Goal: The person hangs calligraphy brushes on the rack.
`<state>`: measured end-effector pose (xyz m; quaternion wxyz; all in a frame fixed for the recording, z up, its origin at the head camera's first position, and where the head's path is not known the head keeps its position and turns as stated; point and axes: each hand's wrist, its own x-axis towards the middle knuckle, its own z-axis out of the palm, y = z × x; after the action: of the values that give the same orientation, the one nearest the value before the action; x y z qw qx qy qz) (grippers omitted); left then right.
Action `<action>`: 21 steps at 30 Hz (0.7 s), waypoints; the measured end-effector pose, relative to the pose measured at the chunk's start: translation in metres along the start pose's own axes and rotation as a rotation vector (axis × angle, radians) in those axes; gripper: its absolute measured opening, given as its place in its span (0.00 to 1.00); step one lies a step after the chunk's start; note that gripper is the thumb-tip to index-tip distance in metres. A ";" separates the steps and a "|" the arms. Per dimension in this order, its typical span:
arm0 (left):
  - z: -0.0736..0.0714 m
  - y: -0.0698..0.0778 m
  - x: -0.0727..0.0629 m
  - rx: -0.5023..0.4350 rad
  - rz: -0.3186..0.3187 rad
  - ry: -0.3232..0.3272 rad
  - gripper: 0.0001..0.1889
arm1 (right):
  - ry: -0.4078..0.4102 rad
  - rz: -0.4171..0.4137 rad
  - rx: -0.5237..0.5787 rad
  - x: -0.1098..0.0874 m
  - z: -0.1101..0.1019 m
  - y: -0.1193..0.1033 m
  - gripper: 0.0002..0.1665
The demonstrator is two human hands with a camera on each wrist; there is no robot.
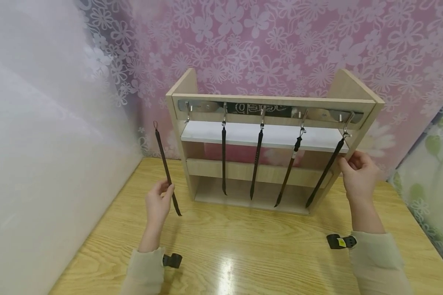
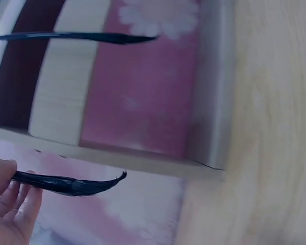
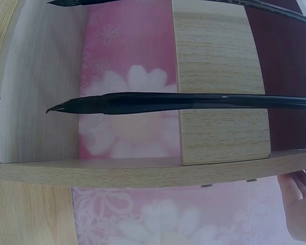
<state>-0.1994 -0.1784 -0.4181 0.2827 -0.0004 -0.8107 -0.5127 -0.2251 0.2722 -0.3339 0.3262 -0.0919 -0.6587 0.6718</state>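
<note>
My left hand [image 1: 158, 203] pinches a dark calligraphy brush [image 1: 164, 157] between thumb and fingers, left of a wooden rack [image 1: 273, 98]. The brush slants with its hanging loop up and its bristle tip down; in the left wrist view the black bristles [image 2: 94, 187] curve to a point. My right hand [image 1: 361, 176] grips the edge of the rack's right side panel, thumb at the front and fingers behind. Beside it hangs the rightmost brush [image 1: 325, 172]. Other brushes hang by loops: one [image 1: 224, 159], another [image 1: 257, 157], and one with a brown handle [image 1: 291, 164].
A metal hook strip [image 1: 206, 107] runs along the rack's top rail, its leftmost hook [image 1: 187, 111] nearest the held brush. A white shelf [image 1: 240, 133] lies behind the brushes. The rack stands on a wood-grain table [image 1: 243, 241] before a pink floral backdrop [image 1: 243, 45].
</note>
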 end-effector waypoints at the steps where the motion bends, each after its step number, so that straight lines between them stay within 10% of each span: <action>1: 0.000 0.003 -0.001 -0.009 0.011 0.008 0.11 | 0.001 -0.002 0.000 0.000 0.000 0.000 0.12; 21: 0.017 0.044 -0.013 -0.108 0.300 -0.009 0.08 | 0.008 -0.009 -0.035 -0.001 0.000 0.000 0.12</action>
<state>-0.1837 -0.1399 -0.3925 0.3519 -0.1390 -0.7739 -0.5078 -0.2249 0.2715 -0.3337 0.3300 -0.0972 -0.6696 0.6583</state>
